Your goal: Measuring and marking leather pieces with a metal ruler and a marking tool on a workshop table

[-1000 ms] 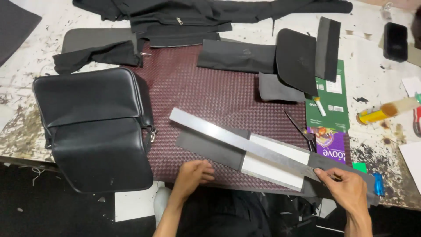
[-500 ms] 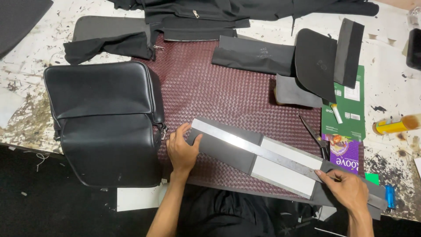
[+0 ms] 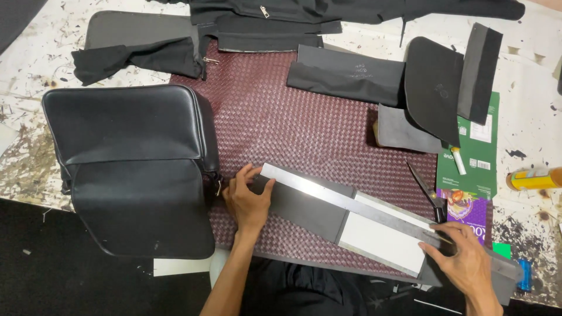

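Observation:
A long metal ruler (image 3: 345, 202) lies slanted across a dark grey strip of material (image 3: 304, 212) and a white panel (image 3: 383, 243), all on a maroon woven mat (image 3: 304, 123). My left hand (image 3: 249, 199) presses down on the ruler's left end and the strip, with its fingers spread over the edge. At the ruler's right end, my right hand (image 3: 465, 263) pinches a thin pointed tool (image 3: 443, 237) against the ruler's edge. What kind of tool it is cannot be made out.
A black leather bag (image 3: 134, 169) lies left of the mat, touching it. Black scissors (image 3: 426, 188) and a green and purple carton (image 3: 471, 175) lie at the right, a yellow tube (image 3: 535, 178) further right. Black and grey cut pieces (image 3: 436, 93) and black fabric (image 3: 140, 58) lie along the back.
My left hand has moved from the mat's front edge up onto the ruler's left end. My right hand has stayed at the right end. The view has shifted closer.

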